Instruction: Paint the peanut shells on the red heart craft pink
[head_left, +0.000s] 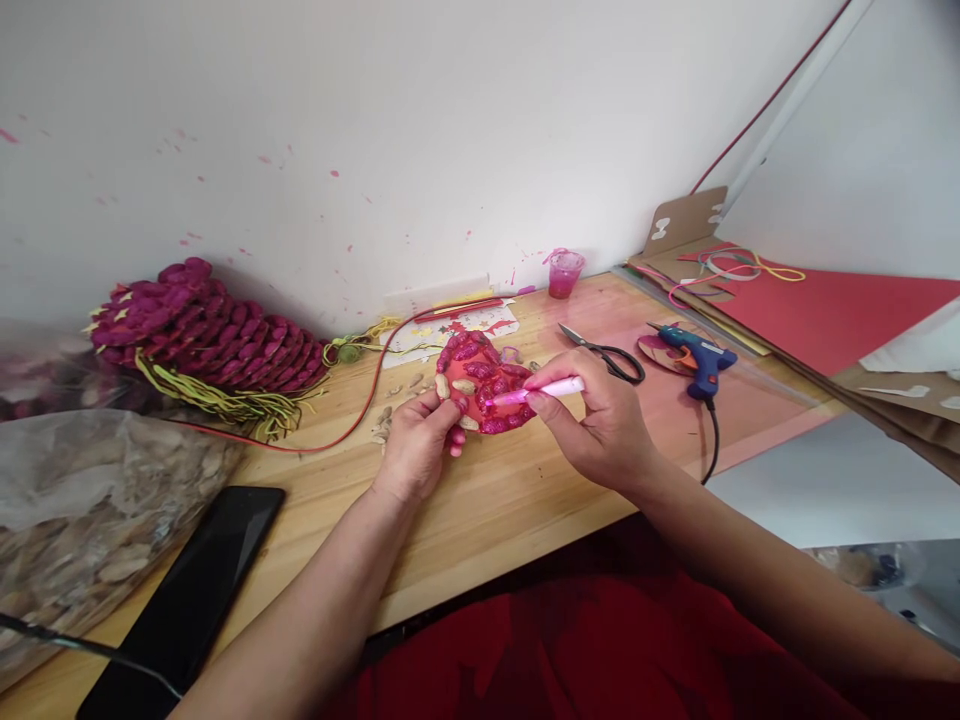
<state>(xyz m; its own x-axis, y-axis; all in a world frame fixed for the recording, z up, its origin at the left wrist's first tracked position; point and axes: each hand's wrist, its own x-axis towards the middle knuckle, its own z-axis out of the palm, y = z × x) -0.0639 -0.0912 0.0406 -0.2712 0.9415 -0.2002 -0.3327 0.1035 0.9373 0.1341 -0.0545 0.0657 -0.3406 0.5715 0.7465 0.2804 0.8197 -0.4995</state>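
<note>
My left hand is closed on the lower left edge of a flat red piece, with peanuts in their shells stuck on it. Most of these peanuts are painted glossy magenta; a few unpainted peanuts show on its left side near my thumb. Between the thumb and fingers of my right hand is a paintbrush with a pale pink handle. Its magenta tip touches or hovers just over the piece's middle; which of the two, I cannot tell.
Loose peanuts lie left of the piece. Farther right are scissors, a blue glue gun and a cup of magenta paint. Leftward sit a stack of magenta pieces, a bag of peanuts and a black phone. A red cord crosses the table.
</note>
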